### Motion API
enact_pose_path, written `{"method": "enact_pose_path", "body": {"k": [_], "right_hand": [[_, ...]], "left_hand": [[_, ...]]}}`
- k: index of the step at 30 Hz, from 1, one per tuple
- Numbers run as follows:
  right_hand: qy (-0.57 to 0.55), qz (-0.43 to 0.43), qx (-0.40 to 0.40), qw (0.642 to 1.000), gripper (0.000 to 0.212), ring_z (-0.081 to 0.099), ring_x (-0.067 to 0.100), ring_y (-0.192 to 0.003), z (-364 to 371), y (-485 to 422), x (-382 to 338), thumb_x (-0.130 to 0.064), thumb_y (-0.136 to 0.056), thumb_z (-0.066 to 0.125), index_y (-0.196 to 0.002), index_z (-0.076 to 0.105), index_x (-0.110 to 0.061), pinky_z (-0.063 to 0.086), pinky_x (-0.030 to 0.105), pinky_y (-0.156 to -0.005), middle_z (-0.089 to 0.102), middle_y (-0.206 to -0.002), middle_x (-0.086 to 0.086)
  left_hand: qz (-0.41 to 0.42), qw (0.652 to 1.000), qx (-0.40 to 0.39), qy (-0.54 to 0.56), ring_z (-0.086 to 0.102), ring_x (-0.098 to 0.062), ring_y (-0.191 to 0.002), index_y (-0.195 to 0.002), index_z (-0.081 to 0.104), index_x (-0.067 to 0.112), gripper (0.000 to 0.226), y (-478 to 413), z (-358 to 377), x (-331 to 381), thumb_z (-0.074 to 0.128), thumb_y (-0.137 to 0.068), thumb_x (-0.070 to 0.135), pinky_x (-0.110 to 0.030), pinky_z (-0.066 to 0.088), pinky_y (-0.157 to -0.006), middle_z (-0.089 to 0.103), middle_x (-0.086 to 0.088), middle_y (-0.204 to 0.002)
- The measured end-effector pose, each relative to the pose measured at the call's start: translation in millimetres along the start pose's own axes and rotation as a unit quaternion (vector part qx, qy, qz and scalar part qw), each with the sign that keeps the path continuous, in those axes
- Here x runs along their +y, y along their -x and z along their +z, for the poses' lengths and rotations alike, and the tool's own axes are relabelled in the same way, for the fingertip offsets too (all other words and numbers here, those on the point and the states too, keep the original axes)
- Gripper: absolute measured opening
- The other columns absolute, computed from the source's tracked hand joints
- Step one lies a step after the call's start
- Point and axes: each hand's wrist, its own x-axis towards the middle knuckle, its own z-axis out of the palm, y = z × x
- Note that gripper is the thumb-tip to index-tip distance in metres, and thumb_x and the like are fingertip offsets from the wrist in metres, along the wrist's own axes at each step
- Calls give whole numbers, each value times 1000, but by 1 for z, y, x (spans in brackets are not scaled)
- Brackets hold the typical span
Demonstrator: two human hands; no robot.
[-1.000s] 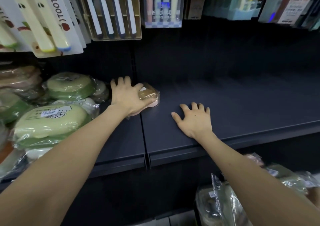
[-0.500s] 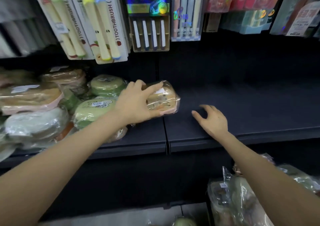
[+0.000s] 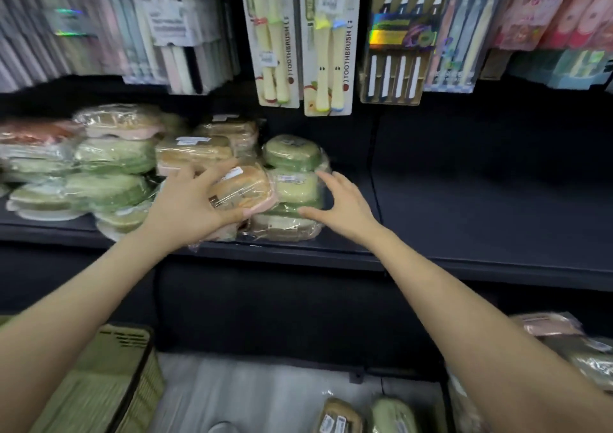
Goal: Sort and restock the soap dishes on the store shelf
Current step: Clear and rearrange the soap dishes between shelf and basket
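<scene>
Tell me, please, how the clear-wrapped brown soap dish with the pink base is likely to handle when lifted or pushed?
Probably light: the left grip alone holds the clear-wrapped brown soap dish with the pink base. Likely slippery, since its glossy film shines and wrinkles. The shell seems stiff, keeping its rounded shape, so it should not flop.
</scene>
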Motion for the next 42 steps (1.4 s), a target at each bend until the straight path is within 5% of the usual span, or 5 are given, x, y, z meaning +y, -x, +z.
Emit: {"method": "enact_pose_path", "body": {"k": [6, 20, 25, 32, 42], "right_hand": [[63, -3, -59, 996, 89, 30, 26, -139, 16, -39, -17, -49, -76, 76, -150, 31, -34, 26, 35, -112, 29, -153, 7], [-105, 48, 263, 958, 54, 48, 7, -115, -7, 92, -2, -43, -82, 72, -131, 53, -34, 39, 25, -98, 46, -128, -11], [-133, 75, 284, 947, 48, 49, 3, -112, 11, 191, 22, -35, -80, 75, -124, 55, -38, 37, 13, -89, 48, -126, -11], [-39, 166, 220, 960, 54, 48, 18, -117, 87, 297, 80, -35, -75, 80, -125, 60, -26, 36, 29, -96, 50, -131, 3], [41, 363, 225, 903, 53, 50, 46, -108, 190, 323, 145, -28, -76, 81, -120, 64, -4, 47, 47, -82, 52, -123, 28]], "left_hand": [[-17, 1000, 6, 14, 39, -30, -122, -143, 33, 46, 82, 13, 0, -19, 71, -71, 57, -37, 35, -98, 45, -10, -125], [-48, 991, 22, 127, 45, -26, -118, -142, 35, 46, 83, 69, -4, -15, 74, -70, 59, -35, 37, -99, 44, -5, -118], [-46, 991, -47, 116, 47, -22, -110, -141, 32, 52, 96, 123, 31, -6, 49, -51, 81, -32, 38, -95, 47, -3, -111], [-156, 972, -112, 136, 44, -35, -120, -145, 32, 41, 86, 200, 112, 5, 66, -71, 67, -38, 35, -102, 48, -17, -124], [-272, 915, -256, 153, 39, -33, -119, -143, 24, 39, 73, 255, 267, 59, 51, -81, 66, -38, 35, -95, 48, -15, -128]]}}
